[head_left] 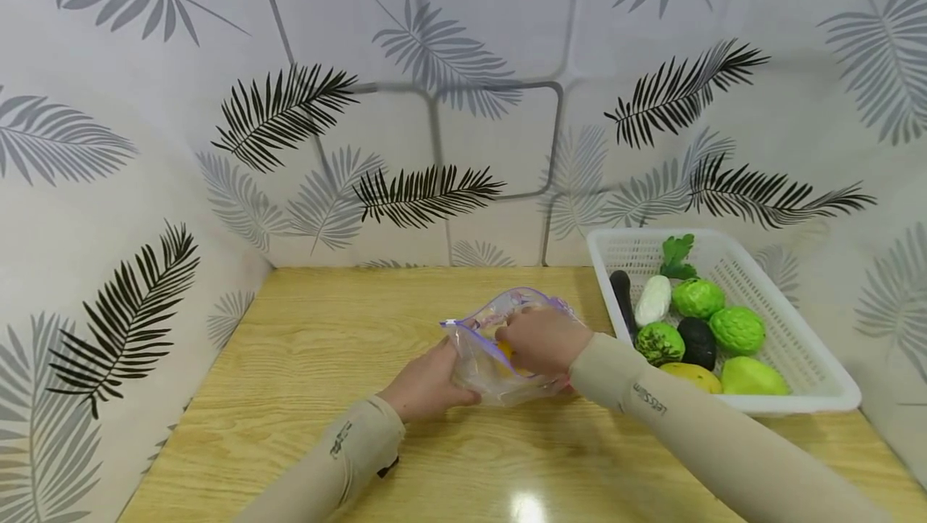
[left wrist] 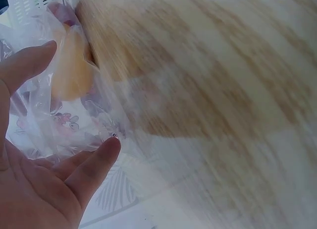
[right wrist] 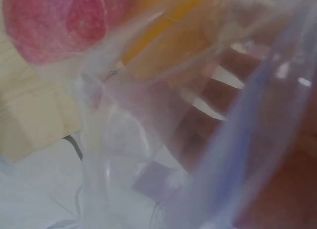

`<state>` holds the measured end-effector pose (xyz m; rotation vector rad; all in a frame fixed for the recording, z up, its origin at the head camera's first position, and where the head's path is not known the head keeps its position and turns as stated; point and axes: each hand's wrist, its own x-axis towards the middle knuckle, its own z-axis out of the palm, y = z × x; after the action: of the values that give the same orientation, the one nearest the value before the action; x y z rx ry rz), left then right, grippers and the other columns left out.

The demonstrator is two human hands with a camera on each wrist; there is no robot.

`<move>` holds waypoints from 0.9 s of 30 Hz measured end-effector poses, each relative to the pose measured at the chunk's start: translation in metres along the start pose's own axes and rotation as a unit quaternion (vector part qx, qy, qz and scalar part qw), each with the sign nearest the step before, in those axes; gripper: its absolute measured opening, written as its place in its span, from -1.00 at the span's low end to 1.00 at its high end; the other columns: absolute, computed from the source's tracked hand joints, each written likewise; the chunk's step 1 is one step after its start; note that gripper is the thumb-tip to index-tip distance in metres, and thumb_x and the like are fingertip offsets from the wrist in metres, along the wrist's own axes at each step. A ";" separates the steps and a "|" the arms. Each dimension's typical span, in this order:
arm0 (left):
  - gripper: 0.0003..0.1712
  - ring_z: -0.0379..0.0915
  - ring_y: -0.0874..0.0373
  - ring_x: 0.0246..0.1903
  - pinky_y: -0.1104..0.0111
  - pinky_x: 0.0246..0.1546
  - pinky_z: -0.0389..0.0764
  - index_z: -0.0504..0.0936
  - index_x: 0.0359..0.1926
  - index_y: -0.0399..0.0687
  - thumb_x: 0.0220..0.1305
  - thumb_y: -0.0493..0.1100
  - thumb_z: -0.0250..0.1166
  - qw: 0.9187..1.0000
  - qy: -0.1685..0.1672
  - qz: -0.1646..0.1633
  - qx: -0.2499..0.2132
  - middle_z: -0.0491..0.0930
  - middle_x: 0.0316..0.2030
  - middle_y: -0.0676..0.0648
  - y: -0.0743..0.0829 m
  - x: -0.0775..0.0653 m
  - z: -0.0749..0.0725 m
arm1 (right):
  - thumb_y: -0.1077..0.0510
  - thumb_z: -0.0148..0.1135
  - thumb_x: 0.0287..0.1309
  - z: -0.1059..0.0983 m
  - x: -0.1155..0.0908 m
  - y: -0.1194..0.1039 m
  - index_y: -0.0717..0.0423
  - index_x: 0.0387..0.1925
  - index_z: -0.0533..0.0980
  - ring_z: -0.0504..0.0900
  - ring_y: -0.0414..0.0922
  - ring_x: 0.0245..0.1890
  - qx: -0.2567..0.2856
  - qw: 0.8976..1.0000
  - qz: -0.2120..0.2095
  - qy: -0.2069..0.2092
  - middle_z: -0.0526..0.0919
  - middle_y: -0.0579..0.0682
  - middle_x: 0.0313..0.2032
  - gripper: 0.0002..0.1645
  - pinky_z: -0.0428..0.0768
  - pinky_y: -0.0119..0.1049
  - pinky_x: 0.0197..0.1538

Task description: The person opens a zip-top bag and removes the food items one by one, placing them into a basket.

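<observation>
A clear zip bag [head_left: 492, 382] with a purple seal stands with its mouth open over the wooden table. My left hand [head_left: 427, 382] holds its left side; in the left wrist view the thumb [left wrist: 29, 65] lies over the plastic, with the fingers [left wrist: 96, 167] along its edge. My right hand [head_left: 543, 338] reaches in through the mouth, its fingers around a yellow-orange fruit [right wrist: 168, 38], partly hidden by the hand and the plastic. A pinkish-red fruit [right wrist: 69, 26] shows beside it in the right wrist view.
To the right stands a white plastic basket [head_left: 804, 338] with several green, dark, white and yellow fruits and vegetables and a green leaf [head_left: 678, 256]. My right forearm passes close to its front left corner. A leaf-patterned wall covering [head_left: 492, 137] rises behind the wooden table [head_left: 326, 322].
</observation>
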<state>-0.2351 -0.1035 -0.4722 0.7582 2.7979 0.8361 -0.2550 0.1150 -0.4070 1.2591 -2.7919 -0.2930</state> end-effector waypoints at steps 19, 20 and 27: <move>0.15 0.37 0.12 0.03 0.16 0.05 0.50 -0.02 0.47 -0.01 -0.04 0.04 0.45 0.999 -0.006 0.025 0.034 0.30 0.29 -0.10 0.000 0.000 0.005 | -0.06 0.21 0.01 0.012 0.004 -0.012 -0.04 -0.16 0.61 0.57 0.04 -0.24 -0.103 0.994 0.011 0.014 0.67 0.02 -0.24 -0.65 0.61 -0.02 -0.20; 0.15 0.36 0.12 0.03 0.16 0.06 0.49 -0.03 0.48 0.00 -0.04 0.04 0.45 0.999 -0.007 0.027 0.034 0.29 0.30 -0.10 0.000 0.000 0.005 | -0.05 0.22 0.01 0.013 0.003 -0.011 -0.04 -0.14 0.61 0.57 0.04 -0.23 -0.103 0.994 0.007 0.024 0.68 0.02 -0.23 -0.64 0.61 -0.01 -0.20; 0.19 0.37 0.15 0.02 0.16 0.02 0.52 -0.16 0.50 0.07 0.01 0.06 0.42 0.999 -0.004 0.033 0.036 0.20 0.35 -0.04 0.000 -0.001 0.004 | -0.06 0.26 -0.06 0.007 0.001 -0.008 0.00 -0.01 0.53 0.55 0.03 -0.17 -0.067 0.993 -0.023 0.093 0.66 0.01 -0.19 -0.49 0.57 -0.03 -0.02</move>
<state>-0.2330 -0.1025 -0.4757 0.8685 2.8234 0.7452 -0.2509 0.1101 -0.4153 1.2517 -2.5456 -0.3393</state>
